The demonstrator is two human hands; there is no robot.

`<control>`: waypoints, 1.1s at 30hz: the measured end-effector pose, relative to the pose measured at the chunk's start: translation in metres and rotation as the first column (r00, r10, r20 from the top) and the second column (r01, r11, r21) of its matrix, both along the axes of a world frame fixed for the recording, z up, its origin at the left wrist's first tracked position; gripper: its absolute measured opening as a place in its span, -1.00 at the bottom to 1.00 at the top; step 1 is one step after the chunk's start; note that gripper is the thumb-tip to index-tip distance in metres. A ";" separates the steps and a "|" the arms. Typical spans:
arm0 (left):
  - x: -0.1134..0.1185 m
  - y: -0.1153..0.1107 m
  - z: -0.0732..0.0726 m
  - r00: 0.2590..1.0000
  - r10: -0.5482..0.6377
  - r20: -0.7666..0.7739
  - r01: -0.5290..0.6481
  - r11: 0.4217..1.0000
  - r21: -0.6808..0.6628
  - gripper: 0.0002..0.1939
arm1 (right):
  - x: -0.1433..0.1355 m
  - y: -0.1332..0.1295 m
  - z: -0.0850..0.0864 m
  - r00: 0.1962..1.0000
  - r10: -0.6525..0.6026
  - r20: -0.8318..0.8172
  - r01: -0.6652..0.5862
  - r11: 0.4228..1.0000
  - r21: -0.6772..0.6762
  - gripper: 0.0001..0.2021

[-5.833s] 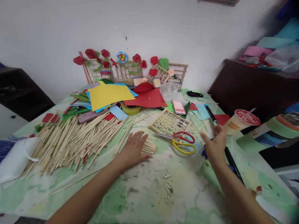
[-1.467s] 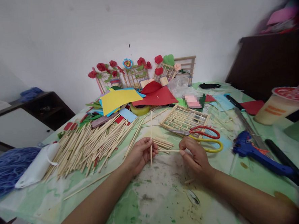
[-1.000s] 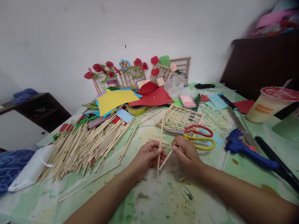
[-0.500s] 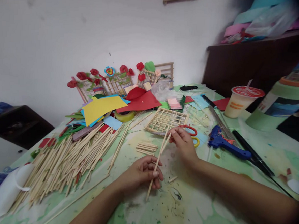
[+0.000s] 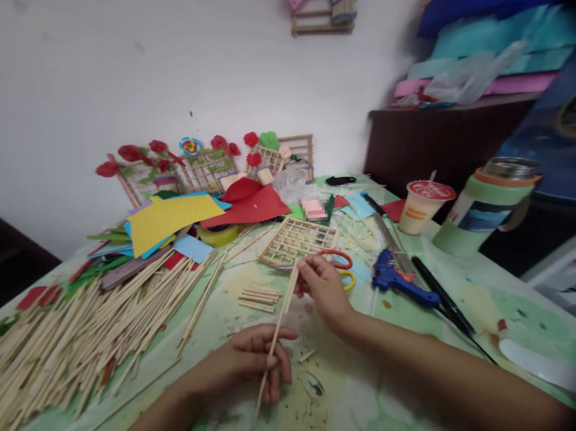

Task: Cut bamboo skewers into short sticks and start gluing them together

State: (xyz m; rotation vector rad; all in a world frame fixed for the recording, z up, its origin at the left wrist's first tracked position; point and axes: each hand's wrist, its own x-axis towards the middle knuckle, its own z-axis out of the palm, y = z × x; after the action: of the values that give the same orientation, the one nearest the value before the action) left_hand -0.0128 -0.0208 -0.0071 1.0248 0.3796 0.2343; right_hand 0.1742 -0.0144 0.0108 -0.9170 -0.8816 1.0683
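Observation:
A long thin wooden stick (image 5: 273,344) slants between my two hands. My left hand (image 5: 254,360) holds its lower part between thumb and fingers, the other fingers loosely curled. My right hand (image 5: 322,288) pinches the upper end, together with a shorter stick (image 5: 289,295) lying alongside. Just behind my right hand lies a wooden lattice (image 5: 296,239), with red and yellow scissor handles (image 5: 346,281) at its right. Several short cut sticks (image 5: 260,296) lie in a small group left of my right hand. One small stick piece (image 5: 307,356) rests on the table between my forearms.
A large pile of sticks (image 5: 95,331) covers the left side, with coloured paper (image 5: 171,219) behind it. To the right are a blue glue gun (image 5: 402,283), a black tool (image 5: 442,294), a sealed cup (image 5: 421,208) and a green bottle (image 5: 483,210). Decorated lattices (image 5: 204,172) lean on the wall.
The view has turned to the right, so things appear further left. Both hands still hold the stick; my left hand sits a little further from my right, and its index finger is straighter.

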 end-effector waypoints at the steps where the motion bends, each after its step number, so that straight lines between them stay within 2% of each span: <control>1: -0.001 0.000 -0.001 1.000 -0.003 0.007 0.003 1.000 0.001 -0.60 | -0.001 0.000 0.000 1.000 0.011 -0.004 -0.011 1.000 -0.003 -0.72; 14: -0.001 -0.005 -0.008 0.997 -0.069 0.022 0.070 0.995 -0.071 -0.52 | -0.005 -0.002 -0.005 0.998 0.068 -0.017 -0.069 0.996 -0.056 -0.73; 22: -0.001 -0.011 0.008 0.994 -0.113 -0.003 0.112 0.982 -0.151 -0.54 | -0.004 -0.002 -0.004 0.992 0.117 0.042 -0.111 0.987 -0.114 -0.73; 27: 0.002 -0.014 0.010 0.991 -0.134 0.031 0.137 0.977 -0.165 -0.47 | -0.003 -0.004 -0.002 0.990 0.128 0.060 -0.119 0.985 -0.128 -0.74; 29: 0.005 -0.014 0.010 0.997 -0.072 0.033 0.076 0.985 -0.156 -0.51 | -0.006 -0.007 -0.002 0.987 0.148 0.066 -0.138 0.982 -0.133 -0.74; 33: 0.010 -0.012 0.007 0.978 0.207 0.000 -0.205 0.971 -0.121 -0.69 | -0.016 -0.015 -0.003 0.970 0.231 0.078 -0.218 0.964 -0.154 -0.74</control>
State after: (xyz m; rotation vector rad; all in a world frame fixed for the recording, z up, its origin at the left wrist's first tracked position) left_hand -0.0026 -0.0331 0.0003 0.8647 0.4843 0.3998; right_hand 0.1587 -0.0291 0.0073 -1.0117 -1.0157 1.3059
